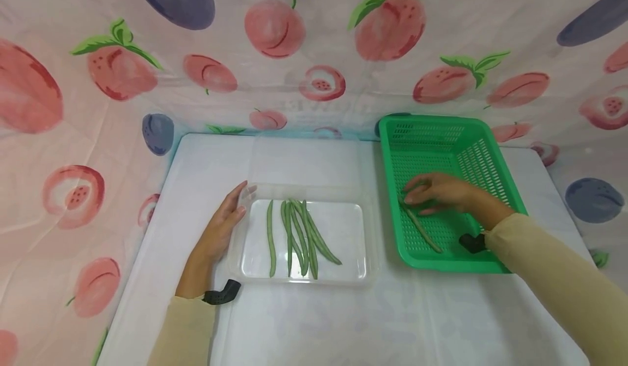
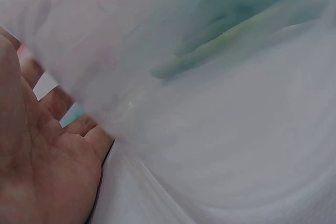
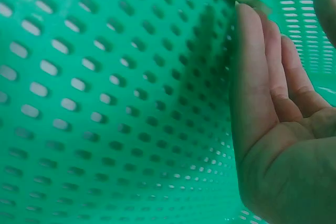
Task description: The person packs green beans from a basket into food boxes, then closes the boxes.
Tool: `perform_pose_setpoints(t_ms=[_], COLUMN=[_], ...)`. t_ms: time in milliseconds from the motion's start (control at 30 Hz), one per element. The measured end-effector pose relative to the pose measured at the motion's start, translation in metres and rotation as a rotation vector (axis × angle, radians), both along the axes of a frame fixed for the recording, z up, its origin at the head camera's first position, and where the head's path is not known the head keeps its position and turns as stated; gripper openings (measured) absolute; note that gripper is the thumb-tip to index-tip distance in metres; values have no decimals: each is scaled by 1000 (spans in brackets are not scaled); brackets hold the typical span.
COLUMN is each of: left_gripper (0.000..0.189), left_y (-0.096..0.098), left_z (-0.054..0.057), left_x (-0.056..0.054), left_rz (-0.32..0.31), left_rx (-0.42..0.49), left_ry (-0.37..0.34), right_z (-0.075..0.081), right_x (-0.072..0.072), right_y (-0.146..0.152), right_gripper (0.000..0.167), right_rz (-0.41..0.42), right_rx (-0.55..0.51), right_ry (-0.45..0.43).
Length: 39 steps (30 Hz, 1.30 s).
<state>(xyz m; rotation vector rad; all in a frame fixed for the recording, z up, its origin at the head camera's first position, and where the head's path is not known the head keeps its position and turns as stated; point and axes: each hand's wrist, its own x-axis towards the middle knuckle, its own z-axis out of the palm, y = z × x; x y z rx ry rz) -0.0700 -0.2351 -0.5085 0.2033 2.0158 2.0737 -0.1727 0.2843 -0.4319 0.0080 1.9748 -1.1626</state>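
Note:
My left hand (image 1: 219,232) rests against the left wall of a clear plastic container (image 1: 370,235); its fingers lie along the outside of the wall in the left wrist view. Several green beans (image 1: 306,235) lie lengthwise in the container, one set apart at their left. Over in the green basket (image 1: 463,264), my right hand (image 1: 439,192) reaches down at the left side. One green bean (image 1: 422,229) slants across the basket floor there. In the right wrist view my fingertips (image 3: 247,14) are right at this bean, and the thumb (image 3: 326,14) stands apart from them.
A white table (image 1: 314,328) carries both containers side by side. A fruit-patterned cloth (image 1: 275,88) hangs close behind and at both sides. A faint clear plastic piece (image 1: 309,156) lies behind the clear container. Each wrist bears a small black device (image 1: 223,292).

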Motion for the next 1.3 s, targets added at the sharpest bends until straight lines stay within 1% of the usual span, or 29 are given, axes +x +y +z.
perform_pose_setpoints(t_ms=[100,267,433,733,900,1067,1200,1300], left_gripper=[60,60,58,58,58,58,58,58], left_y=[1,1,1,1,2,2,1,2], left_z=[0,0,1,3,3,4,4,3], left_x=[0,0,0,2,3,1,0,1], left_rz=[4,3,1,13,18,14,16,12], left_rx=[-4,-6,-23,-33,-47,-53,-58,-45], left_ry=[-7,-11,-1,-24,-27,-12,-8,-19], right_z=[-6,-11,-14,-17,-17,-15,-11,-6], right_x=[0,0,1,3,2,0,-1,0], right_y=[-2,-6,-11,-15,-12,-6,0,3], right_gripper=[65,66,65,51,45,43,42,42], right_rz=[10,8,9,25,28,28,24,1], right_rx=[30,78,113,158,137,93,44,12], right_ry=[-17,-26,3,53,47,39,52,70])
